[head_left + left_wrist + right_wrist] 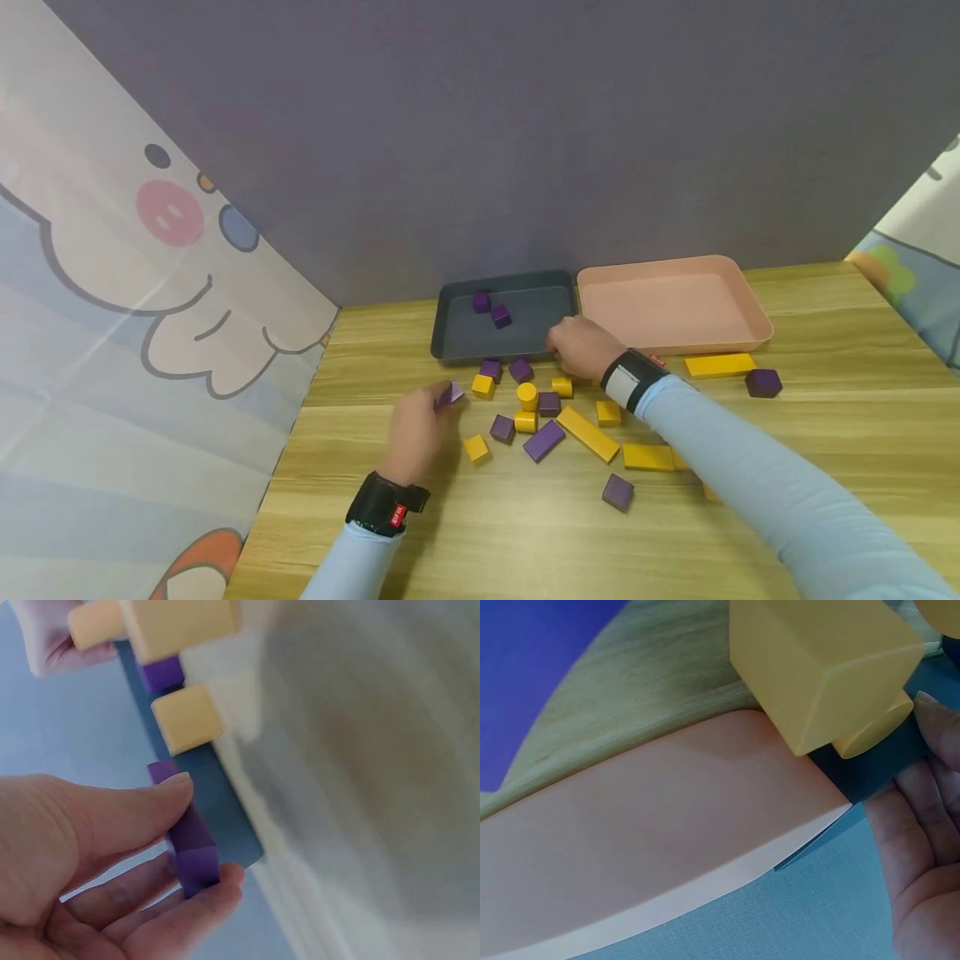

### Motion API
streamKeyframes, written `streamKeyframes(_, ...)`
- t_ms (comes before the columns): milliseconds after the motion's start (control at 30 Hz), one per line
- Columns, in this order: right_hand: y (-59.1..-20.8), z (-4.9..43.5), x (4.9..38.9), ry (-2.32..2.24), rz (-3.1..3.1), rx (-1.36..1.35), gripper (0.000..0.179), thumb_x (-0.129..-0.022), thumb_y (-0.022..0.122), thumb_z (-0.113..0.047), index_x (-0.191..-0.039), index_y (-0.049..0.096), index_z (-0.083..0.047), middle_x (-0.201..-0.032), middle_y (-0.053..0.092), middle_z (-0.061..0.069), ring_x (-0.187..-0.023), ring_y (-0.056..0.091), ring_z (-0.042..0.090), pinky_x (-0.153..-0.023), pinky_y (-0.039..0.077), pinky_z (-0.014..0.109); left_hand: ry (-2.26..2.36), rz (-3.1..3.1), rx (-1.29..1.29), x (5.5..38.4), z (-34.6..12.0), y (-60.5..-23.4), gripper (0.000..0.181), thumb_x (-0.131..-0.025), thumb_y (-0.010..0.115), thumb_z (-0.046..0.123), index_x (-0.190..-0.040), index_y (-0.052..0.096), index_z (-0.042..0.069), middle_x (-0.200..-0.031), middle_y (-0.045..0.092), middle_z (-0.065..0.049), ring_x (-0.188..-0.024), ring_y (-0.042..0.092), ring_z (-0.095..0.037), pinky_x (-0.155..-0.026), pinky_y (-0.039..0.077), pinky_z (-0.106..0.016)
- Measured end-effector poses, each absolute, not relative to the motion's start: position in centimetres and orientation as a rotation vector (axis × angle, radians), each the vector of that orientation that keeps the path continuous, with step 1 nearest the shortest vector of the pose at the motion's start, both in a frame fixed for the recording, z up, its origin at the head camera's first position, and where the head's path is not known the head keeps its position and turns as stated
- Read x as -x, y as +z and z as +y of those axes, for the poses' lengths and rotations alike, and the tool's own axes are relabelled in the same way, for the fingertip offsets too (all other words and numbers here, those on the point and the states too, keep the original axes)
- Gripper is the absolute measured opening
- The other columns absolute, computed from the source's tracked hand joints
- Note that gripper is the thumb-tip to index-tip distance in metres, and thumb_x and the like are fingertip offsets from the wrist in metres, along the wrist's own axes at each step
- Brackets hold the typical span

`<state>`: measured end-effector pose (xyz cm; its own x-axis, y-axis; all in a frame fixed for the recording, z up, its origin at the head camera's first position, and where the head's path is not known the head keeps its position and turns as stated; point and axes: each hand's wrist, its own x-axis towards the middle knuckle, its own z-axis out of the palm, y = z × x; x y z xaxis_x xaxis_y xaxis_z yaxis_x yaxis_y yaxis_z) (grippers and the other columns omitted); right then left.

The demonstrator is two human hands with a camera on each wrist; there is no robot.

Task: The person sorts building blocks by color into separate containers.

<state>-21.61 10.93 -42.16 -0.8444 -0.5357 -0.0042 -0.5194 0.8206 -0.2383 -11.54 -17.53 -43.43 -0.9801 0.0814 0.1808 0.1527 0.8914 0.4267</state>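
Note:
My left hand pinches a rectangular purple block between thumb and fingers, left of the scattered blocks. In the head view my right hand reaches across the front right corner of the dark tray, fingers bent. The right wrist view has its thumb and fingers right at that tray's wall; I cannot tell whether they grip anything. Just in front of this hand lies a yellow cylinder, with a yellow cube nearer me. Two purple cubes, one a purple cube, sit inside the dark tray.
A pink tray stands to the right of the dark one, against the grey wall. Yellow and purple blocks lie scattered in front, among them a long yellow block and a flat purple block. A dark purple block lies far right.

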Motion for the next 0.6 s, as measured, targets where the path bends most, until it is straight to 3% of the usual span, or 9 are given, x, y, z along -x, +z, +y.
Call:
streamKeyframes(267, -42.3, 11.0, 21.8, -0.35, 2.918, 0.846, 0.021, -0.086, 0.077, -0.005, -0.107, 0.081, -0.009, -0.103, 0.079, 0.009, -0.093, 0.075, 0.027, -0.088, 0.062, 0.043, -0.813, -2.731, 0.211, 14.5, -17.4, -40.8, 0.038, -0.09, 0.077, 0.004, -0.128, 0.071, 0.004, -0.122, 0.073, -0.021, -0.106, 0.074, -0.033, -0.083, 0.063, -0.041)
streamKeyframes(600, -42.3, 11.0, 21.8, -0.36, 2.93, 0.873, 0.02, -0.086, 0.076, -0.003, -0.105, 0.081, -0.008, -0.101, 0.08, 0.009, -0.092, 0.074, 0.027, -0.087, 0.062, 0.043, -0.871, -2.531, 0.127, 20.9, -16.2, -38.9, 0.037, -0.09, 0.079, 0.012, -0.125, 0.073, 0.005, -0.121, 0.073, -0.021, -0.09, 0.077, -0.031, -0.067, 0.064, -0.038)
